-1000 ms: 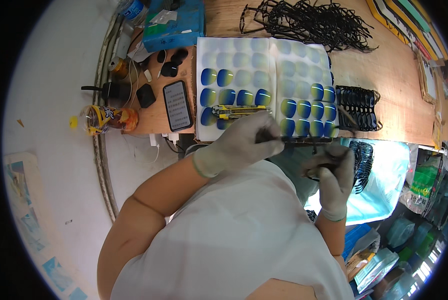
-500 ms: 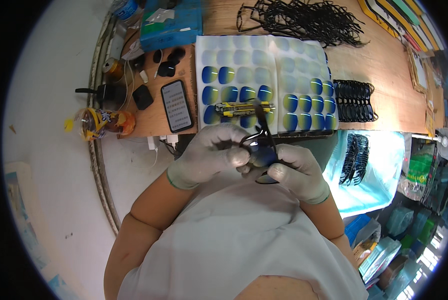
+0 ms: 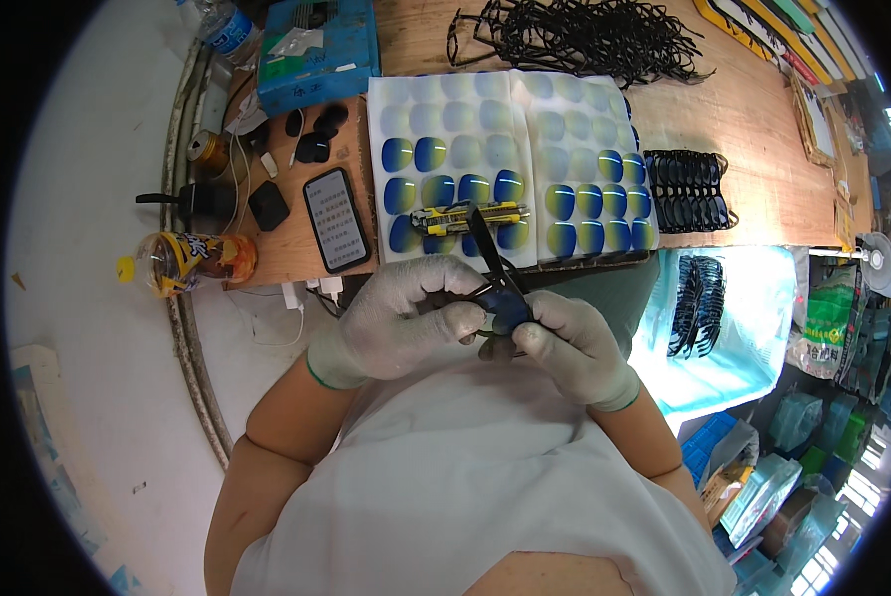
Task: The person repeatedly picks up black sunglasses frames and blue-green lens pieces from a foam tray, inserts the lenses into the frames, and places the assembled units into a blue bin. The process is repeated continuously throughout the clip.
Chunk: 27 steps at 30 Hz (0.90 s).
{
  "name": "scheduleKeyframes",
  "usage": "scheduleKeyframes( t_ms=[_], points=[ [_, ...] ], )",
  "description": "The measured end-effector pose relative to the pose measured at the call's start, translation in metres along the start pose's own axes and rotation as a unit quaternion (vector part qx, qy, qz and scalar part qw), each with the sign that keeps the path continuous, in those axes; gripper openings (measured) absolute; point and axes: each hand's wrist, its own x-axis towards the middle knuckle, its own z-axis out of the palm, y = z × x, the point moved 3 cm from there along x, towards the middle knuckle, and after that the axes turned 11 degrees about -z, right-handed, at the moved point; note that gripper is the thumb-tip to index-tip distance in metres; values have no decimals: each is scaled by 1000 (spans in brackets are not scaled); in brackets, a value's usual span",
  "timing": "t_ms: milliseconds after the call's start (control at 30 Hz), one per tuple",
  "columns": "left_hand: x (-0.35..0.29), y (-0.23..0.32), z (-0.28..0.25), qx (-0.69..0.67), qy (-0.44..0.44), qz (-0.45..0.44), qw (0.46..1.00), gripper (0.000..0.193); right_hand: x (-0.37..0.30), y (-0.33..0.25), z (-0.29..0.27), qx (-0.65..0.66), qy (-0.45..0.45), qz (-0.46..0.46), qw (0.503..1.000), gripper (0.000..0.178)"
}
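Between my hands, in front of my chest, is a black glasses frame (image 3: 486, 238) with one temple arm pointing away toward the table. A dark blue lens (image 3: 508, 311) shows at its rim, though fingers cover part of it. My left hand (image 3: 406, 316), in a whitish glove, pinches the frame's left side with thumb and fingers. My gloved right hand (image 3: 577, 343) grips its right side, thumb pressed against the lens edge. Just beyond, rows of blue-yellow tinted lenses (image 3: 560, 203) lie on a white sheet (image 3: 523, 149). A yellow-and-black tool (image 3: 470, 218) rests across the nearest rows.
A phone (image 3: 337, 221), dark loose lenses (image 3: 313, 147) and a drink bottle (image 3: 187, 261) lie left. Tangled black frames (image 3: 585, 40) are piled at the back. Stacked frames (image 3: 686, 191) stand right of the sheet; more frames (image 3: 697, 306) sit in a light-blue plastic-lined container (image 3: 753, 348).
The view has shifted slightly, so the table sits a little further left. Both hands still hold the glasses frame, which has turned a little; its temple arm now leans left.
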Motion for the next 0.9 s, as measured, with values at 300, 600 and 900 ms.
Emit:
scheduleKeyframes(
  t_ms=[300,600,900],
  points=[
    [4,-1,0,157,51,54,985,14,-1,-11,3,-147,20,-51,988,20],
    [14,17,23,235,48,167,956,17,-10,-6,-15,-99,59,-16,993,20],
    [17,7,25,31,3,26,999,17,-9,-12,-8,-77,109,-7,991,20]
  ],
)
